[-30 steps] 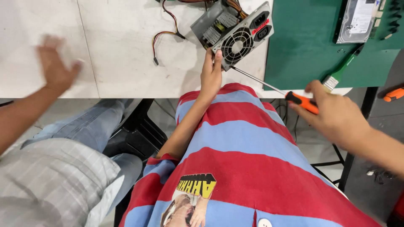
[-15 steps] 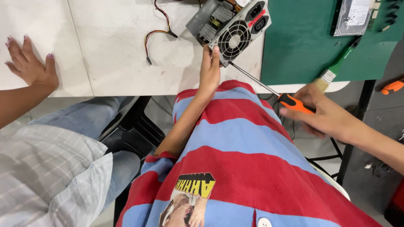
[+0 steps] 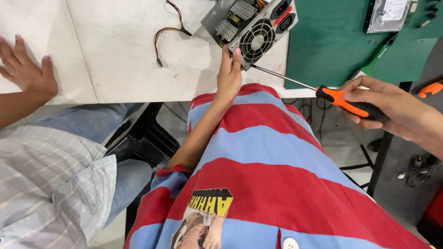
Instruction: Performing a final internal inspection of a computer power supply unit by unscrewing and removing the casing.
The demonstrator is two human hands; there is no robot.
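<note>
A grey computer power supply (image 3: 251, 25) with a round fan grille lies tilted on the white table (image 3: 115, 50), its coloured wires (image 3: 168, 32) trailing to the left. My left hand (image 3: 229, 76) grips the supply's near corner. My right hand (image 3: 392, 110) holds an orange-and-black screwdriver (image 3: 344, 102) by the handle. Its long metal shaft points left, and the tip touches the supply's lower corner beside the fan.
A green mat (image 3: 337, 37) covers the table's right part, with a hard drive (image 3: 387, 14) and a green circuit board (image 3: 380, 55) on it. Another person in a striped grey shirt sits at my left, one hand (image 3: 25, 69) flat on the table. An orange tool (image 3: 431, 88) lies at far right.
The view has shifted, so the supply sits higher and further right in frame. The screwdriver tip stays at the supply's corner. The other person's hand has settled flat on the table.
</note>
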